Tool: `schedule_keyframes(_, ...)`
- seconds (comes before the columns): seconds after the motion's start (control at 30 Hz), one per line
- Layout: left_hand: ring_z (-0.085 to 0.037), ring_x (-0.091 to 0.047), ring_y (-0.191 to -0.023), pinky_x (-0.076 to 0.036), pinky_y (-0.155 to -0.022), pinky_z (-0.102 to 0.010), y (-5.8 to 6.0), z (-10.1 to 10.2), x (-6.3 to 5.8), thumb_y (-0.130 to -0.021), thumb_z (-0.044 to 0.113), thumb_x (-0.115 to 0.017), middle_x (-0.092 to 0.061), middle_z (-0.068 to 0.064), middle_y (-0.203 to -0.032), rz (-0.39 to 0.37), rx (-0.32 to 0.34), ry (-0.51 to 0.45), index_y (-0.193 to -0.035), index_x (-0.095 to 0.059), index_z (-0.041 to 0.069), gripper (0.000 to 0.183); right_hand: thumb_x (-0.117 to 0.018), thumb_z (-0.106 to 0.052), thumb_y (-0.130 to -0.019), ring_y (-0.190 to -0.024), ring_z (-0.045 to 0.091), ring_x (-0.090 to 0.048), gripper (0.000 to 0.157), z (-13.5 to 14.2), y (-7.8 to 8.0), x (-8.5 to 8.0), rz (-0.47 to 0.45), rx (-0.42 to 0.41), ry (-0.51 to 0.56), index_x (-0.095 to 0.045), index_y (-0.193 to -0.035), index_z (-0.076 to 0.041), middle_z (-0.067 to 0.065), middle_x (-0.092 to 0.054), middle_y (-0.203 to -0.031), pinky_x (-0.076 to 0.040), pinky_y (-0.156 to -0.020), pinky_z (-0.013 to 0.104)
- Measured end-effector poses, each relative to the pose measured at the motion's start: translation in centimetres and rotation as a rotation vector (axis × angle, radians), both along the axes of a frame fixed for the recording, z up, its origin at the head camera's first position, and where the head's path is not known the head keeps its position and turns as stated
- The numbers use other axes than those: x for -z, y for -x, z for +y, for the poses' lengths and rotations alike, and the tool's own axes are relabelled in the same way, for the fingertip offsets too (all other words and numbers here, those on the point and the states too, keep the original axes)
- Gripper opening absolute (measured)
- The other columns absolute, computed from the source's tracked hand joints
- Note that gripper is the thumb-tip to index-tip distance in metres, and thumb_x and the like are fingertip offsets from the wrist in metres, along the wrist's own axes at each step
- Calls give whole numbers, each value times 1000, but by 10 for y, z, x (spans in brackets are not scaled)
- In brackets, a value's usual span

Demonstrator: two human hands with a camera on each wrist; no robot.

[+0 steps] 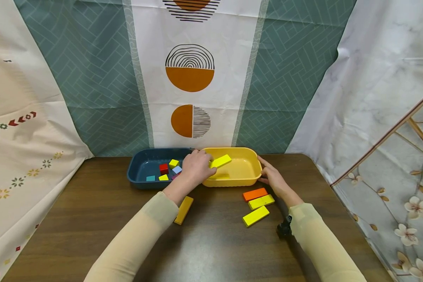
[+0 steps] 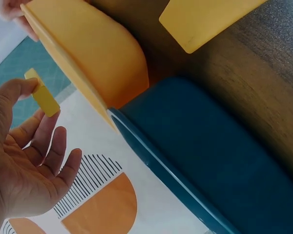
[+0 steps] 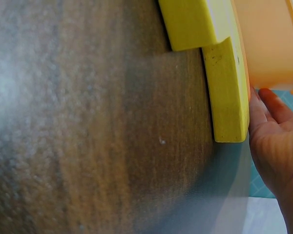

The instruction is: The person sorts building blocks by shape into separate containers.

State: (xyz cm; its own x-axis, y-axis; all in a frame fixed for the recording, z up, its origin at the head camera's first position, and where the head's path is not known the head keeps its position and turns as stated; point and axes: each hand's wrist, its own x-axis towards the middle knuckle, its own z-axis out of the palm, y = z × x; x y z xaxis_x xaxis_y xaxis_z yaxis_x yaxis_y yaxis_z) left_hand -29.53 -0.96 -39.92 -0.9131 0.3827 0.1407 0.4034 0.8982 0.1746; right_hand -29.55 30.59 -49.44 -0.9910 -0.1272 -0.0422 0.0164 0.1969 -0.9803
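My left hand (image 1: pixel 197 166) pinches a yellow rectangular block (image 1: pixel 221 161) between thumb and index finger, above the left part of the yellow tray (image 1: pixel 232 182). In the left wrist view the other fingers of that hand are loosely bent, away from the block. At the tray's right end my right hand (image 1: pixel 274 179) reaches along the outer wall, fingers extended and touching it. The right wrist view shows this hand (image 3: pixel 278 136) beside the tray wall. A blue tray (image 1: pixel 137 182) stands against the yellow one's left end, holding several small coloured cubes, including a red cube (image 1: pixel 163 169).
In front of the yellow tray lie an orange block (image 1: pixel 255 194) and two yellow blocks, one a nearer yellow block (image 1: pixel 255 216). An amber block (image 1: pixel 184 210) lies below my left wrist on the wooden table (image 1: pixel 91 219). A patterned curtain (image 1: pixel 102 78) hangs behind the trays.
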Motion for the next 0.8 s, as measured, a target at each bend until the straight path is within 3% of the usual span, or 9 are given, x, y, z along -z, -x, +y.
schedule_keyframes(0.33, -24, -49, -92, -46, -79, -36, 2, 1, 7, -91, 42, -75, -64, -3, -101, -14, -7, -11, -118, -75, 12, 41, -34, -8, -99, -140, 36, -40, 68, 0, -1, 0, -1, -4, 8, -22, -165, -20, 1, -17, -170, -41, -110, 54)
schedule_keyframes(0.6, -27, -52, -108, -49, -90, -41, 4, -2, 10, -94, 48, -70, -65, -6, -125, -19, -24, -21, -132, -70, 16, 49, -34, -7, -99, -144, 37, -37, 68, -1, 0, 1, 3, -4, 3, -22, -165, -19, 1, -16, -170, -39, -111, 55)
schedule_keyframes(0.8, -29, -52, -110, -48, -92, -44, 4, -10, 8, -94, 47, -69, -64, -8, -128, 11, -25, -45, -133, -69, 16, 49, -33, -8, -100, -145, 36, -35, 67, 1, 1, 2, 5, -4, -1, -23, -165, -20, 0, -16, -170, -38, -112, 55)
